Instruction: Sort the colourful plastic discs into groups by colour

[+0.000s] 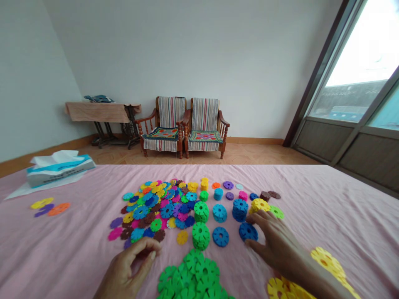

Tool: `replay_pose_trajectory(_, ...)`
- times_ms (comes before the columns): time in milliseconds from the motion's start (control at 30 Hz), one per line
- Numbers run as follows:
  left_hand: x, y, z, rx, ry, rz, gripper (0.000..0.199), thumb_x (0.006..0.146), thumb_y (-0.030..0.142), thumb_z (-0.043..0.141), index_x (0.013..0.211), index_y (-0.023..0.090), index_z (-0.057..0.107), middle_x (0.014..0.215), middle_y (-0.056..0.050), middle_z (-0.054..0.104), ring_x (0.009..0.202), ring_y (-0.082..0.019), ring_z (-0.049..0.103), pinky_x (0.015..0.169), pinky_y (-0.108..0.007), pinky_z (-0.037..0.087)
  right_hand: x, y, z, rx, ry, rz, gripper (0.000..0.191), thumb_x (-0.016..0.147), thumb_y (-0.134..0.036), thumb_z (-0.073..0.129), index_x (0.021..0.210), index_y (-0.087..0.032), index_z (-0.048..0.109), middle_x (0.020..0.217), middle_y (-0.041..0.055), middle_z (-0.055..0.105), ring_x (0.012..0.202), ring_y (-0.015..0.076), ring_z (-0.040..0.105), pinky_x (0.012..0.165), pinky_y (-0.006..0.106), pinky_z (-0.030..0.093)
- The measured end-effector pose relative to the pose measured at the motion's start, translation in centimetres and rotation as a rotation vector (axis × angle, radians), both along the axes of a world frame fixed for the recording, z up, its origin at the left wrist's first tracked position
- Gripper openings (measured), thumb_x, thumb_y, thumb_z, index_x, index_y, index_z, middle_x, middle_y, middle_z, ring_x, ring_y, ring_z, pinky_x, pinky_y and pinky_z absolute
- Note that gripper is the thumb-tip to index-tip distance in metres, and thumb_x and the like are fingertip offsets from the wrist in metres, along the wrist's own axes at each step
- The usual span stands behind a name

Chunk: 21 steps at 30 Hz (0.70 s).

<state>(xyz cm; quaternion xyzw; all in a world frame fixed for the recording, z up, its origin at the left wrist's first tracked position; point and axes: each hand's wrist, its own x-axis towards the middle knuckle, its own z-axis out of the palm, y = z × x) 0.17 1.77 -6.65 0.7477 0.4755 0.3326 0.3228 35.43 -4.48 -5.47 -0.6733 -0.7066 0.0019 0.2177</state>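
My left hand [131, 265] is at the front left, thumb and fingertips curled close together beside the mixed pile of notched plastic discs [156, 207]; whatever it pinches, if anything, is too small to make out. My right hand [274, 241] reaches in from the right, thumb and fingers spread around a low dark blue stack [248, 231]. Behind that stack stands a taller blue stack [240, 209], with a yellow stack [259, 205] just behind the right fingers. Green stacks [200, 236] and light blue stacks [220, 236] stand between the hands.
Loose green discs [196, 278] lie at the front middle, yellow discs [328, 263] at the front right. Small stacks and single discs form a back row. A tissue box [59, 169] sits at the far left. Two chairs [204, 120] stand beyond the table.
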Motion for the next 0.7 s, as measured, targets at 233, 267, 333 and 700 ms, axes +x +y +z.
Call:
replay_pose_trajectory(233, 0.0, 0.0, 0.1, 0.027, 0.005, -0.015, 0.015, 0.082, 0.033, 0.055, 0.077, 0.024, 0.065, 0.072, 0.002, 0.068, 0.072, -0.016, 0.067, 0.066, -0.016, 0.050, -0.1, 0.1, 0.4, -0.037, 0.032, 0.010, 0.023, 0.072, -0.022, 0.061, 0.095, -0.022, 0.058, 0.098, 0.0077, 0.061, 0.091, 0.0281, 0.055, 0.079, 0.046, 0.043)
replay_pose_trajectory(267, 0.0, -0.1, 0.2, 0.023, 0.008, -0.016, 0.015, 0.083, 0.033, 0.055, 0.077, 0.024, 0.065, 0.072, 0.002, 0.068, 0.072, -0.016, 0.067, 0.066, -0.016, 0.050, -0.1, 0.1, 0.4, -0.028, 0.046, 0.019, 0.021, 0.073, -0.022, 0.060, 0.094, -0.021, 0.058, 0.097, 0.0074, 0.061, 0.090, 0.0274, 0.055, 0.079, 0.045, 0.043)
replay_pose_trajectory(333, 0.0, -0.1, 0.2, 0.020, 0.014, -0.014, 0.015, 0.083, 0.033, 0.055, 0.077, 0.024, 0.065, 0.073, 0.002, 0.069, 0.074, -0.016, 0.067, 0.067, -0.016, 0.050, 0.1, 0.1, 0.4, -0.005, 0.077, 0.033, 0.014, 0.076, -0.021, 0.057, 0.091, -0.021, 0.056, 0.093, 0.0065, 0.060, 0.088, 0.0253, 0.055, 0.078, 0.043, 0.043)
replay_pose_trajectory(700, -0.3, 0.0, -0.3, 0.016, 0.046, -0.016, 0.015, 0.084, 0.034, 0.053, 0.080, 0.024, 0.063, 0.075, 0.002, 0.068, 0.075, -0.016, 0.067, 0.070, -0.017, 0.049, -0.8, -1.4, 1.5, -0.058, 0.024, 0.043, 0.014, 0.078, -0.024, 0.056, 0.090, -0.022, 0.051, 0.093, 0.0063, 0.059, 0.088, 0.0247, 0.056, 0.078, 0.042, 0.045)
